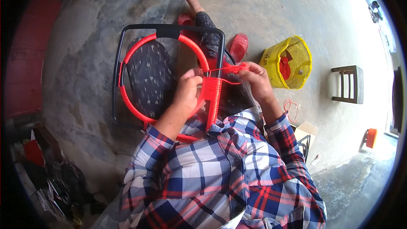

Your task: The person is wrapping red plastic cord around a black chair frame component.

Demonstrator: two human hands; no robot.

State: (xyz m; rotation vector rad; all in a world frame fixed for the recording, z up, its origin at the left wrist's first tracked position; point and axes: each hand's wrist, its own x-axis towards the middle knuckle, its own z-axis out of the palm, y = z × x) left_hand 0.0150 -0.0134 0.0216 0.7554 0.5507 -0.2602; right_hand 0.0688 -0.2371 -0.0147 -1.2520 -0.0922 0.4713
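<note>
Sitting on concrete floor (pixel 271 0); black metal frame (pixel 169 29) with red-wrapped ring (pixel 127 101) rests across the lap. Yellow bucket (pixel 292 61) right of it, wooden stool (pixel 349 84) beyond. Left hand (pixel 186 91) curled around wound red cord (pixel 212 93) on the frame bar. Right hand (pixel 254 78) pinches the cord strand taut, probably thumb and forefinger.

A black metal chair frame (pixel 169 30) rests tilted across the seated person's lap, its round inner hoop (pixel 135 51) wrapped in red cord (pixel 210 95). On the right, a dense band of cord covers the upright bar, one strand stretching taut rightward.
</note>
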